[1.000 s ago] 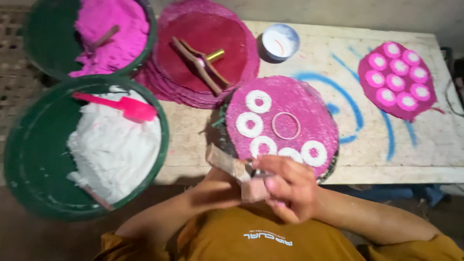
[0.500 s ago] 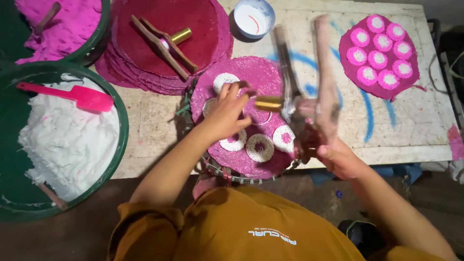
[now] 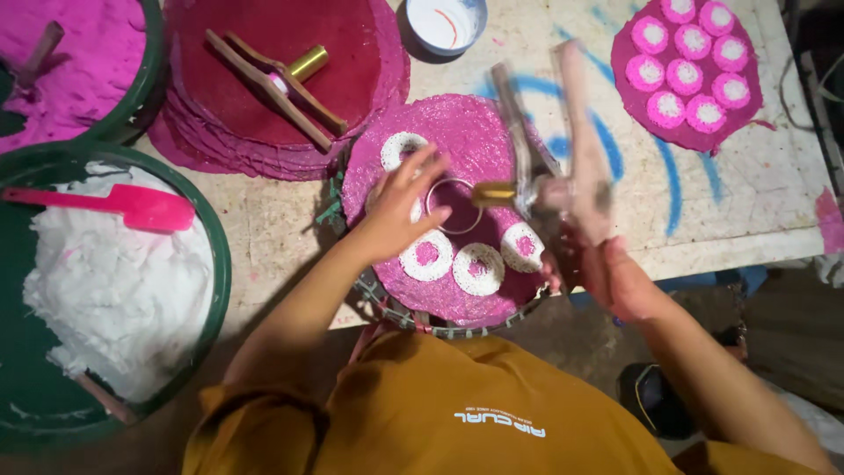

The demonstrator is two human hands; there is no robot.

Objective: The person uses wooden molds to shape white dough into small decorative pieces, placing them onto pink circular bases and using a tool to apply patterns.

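Observation:
My left hand [image 3: 400, 209] lies open with fingers spread on a round pink mat [image 3: 492, 132], its fingertips beside a thin metal ring [image 3: 457, 231] on that mat. Several white discs with pink centres [image 3: 478, 268] sit along the mat's near edge. My right hand [image 3: 607, 268] grips a wooden two-handled press tool [image 3: 576, 132], blurred by motion. The tool's brass cylinder [image 3: 497, 193] points at the ring from the right.
A second wooden press [image 3: 272, 79] lies on a stack of dark red mats [image 3: 264, 26]. A green tub [image 3: 217, 264] holds white powder and a pink scoop [image 3: 132, 207]; another tub holds pink powder [image 3: 79, 53]. A small white bowl [image 3: 444, 22] and a mat of finished pieces [image 3: 690, 66] lie on the table [image 3: 730, 220].
Both hands left my chest. The left hand went onto the pink mat by the ring. The right hand swung the press up and brought its brass end towards the ring.

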